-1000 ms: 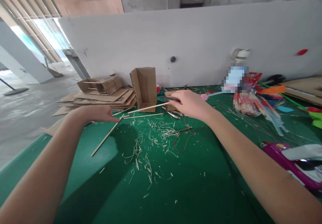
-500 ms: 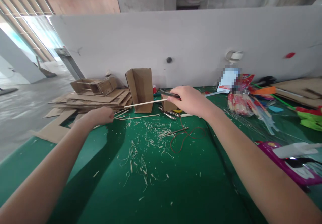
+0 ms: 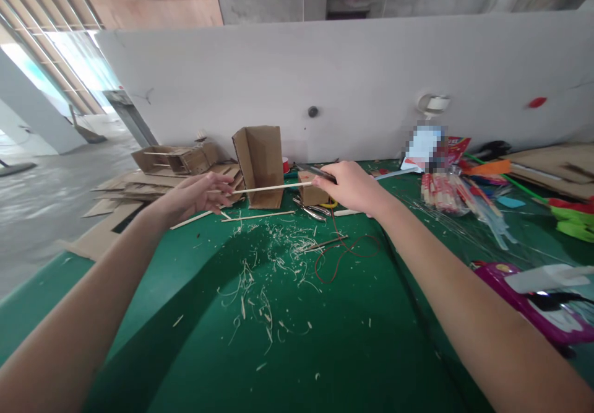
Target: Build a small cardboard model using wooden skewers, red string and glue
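Note:
My right hand is closed around one end of a thin wooden stick and a dark, slim tool that looks like a knife. The stick reaches leftward, nearly level, above the table. At its other end is my left hand, fingers apart; I cannot tell whether they touch the stick. Below the hands, pale wood shavings are scattered over the green table. Another thin stick lies under the raised one. Behind it stands a folded cardboard piece.
Stacked cardboard and a small cardboard structure sit at the left. Pliers and a red wire lie mid-table. At the right are a phone, packaged sticks and a purple device. A white wall closes the back.
My left hand has risen and moved right to the stick's left end, its closed fingers now spread. My right hand still grips the stick and dark tool, almost in place.

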`<act>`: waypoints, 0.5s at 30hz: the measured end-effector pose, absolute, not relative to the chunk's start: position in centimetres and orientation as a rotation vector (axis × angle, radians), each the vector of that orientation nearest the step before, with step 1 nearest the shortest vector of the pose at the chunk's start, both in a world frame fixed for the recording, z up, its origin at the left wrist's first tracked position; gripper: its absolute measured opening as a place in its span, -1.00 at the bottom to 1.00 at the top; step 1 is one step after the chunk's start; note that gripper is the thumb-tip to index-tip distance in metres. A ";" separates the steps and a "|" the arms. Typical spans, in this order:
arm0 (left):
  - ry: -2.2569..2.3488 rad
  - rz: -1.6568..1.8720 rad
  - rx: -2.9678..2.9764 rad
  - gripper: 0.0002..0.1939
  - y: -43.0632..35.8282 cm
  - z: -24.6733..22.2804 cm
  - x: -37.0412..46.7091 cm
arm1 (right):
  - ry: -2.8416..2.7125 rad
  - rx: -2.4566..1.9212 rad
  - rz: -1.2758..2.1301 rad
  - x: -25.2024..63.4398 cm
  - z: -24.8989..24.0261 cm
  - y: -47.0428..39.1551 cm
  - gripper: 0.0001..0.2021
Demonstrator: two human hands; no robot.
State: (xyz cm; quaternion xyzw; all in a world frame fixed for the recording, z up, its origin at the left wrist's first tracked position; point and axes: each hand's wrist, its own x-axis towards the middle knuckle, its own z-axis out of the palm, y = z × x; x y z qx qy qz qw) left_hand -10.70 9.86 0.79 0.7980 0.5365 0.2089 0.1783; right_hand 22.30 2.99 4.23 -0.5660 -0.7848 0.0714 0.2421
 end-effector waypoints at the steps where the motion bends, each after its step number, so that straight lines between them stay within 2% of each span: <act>1: 1.356 0.678 2.105 -0.53 9.5 1.4 -10.6 | -2.114 -1.548 0.190 22.4 4.0 3.3 -0.70; 4: 1.177 0.902 1.698 -0.69 8.6 2.7 -10.4 | -2.031 -1.537 0.209 22.6 3.0 4.2 -0.68; 9: 1.017 1.247 1.443 -0.94 8.3 2.9 -9.1 | -2.075 -1.441 0.416 22.1 1.5 4.8 -0.72; 12: 0.947 1.338 1.418 -0.92 8.4 2.7 -8.1 | -2.283 -1.365 0.684 21.3 1.0 4.4 -0.71; 15: 1.102 1.432 1.533 -0.86 8.3 2.6 -7.4 | -2.579 -1.312 0.920 20.9 0.4 4.0 -0.71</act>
